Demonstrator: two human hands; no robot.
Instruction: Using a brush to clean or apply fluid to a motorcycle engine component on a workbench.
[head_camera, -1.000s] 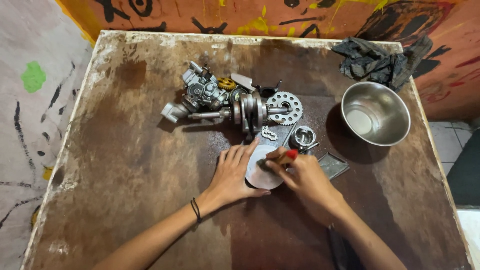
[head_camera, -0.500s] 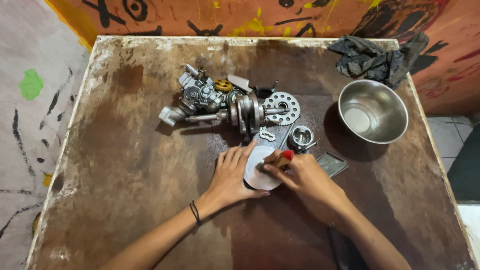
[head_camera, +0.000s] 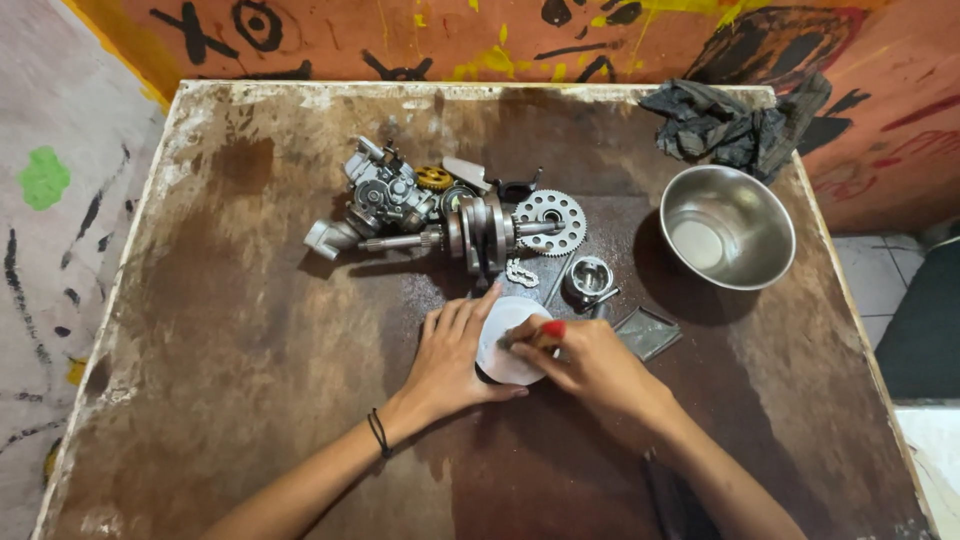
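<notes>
My left hand (head_camera: 452, 354) lies flat on the brown table (head_camera: 200, 330), its fingertips pressing the left edge of a small round white disc (head_camera: 502, 334). My right hand (head_camera: 590, 362) holds a red-capped pen-like tool (head_camera: 540, 334) with its tip on the disc. Just beyond the disc lie engine parts: a crankshaft (head_camera: 478, 232), a toothed sprocket (head_camera: 551, 220), a carburetor-like grey casting (head_camera: 375, 200), a piston (head_camera: 588, 278) and a small chain link (head_camera: 521, 272).
A steel bowl (head_camera: 728, 226) stands at the right, with a dark crumpled rag (head_camera: 735, 125) behind it. A small flat grey square piece (head_camera: 647, 332) lies right of my hand. A painted orange wall runs along the far edge.
Both hands stay on the disc. My right hand with the red-capped tool has shifted slightly across it.
</notes>
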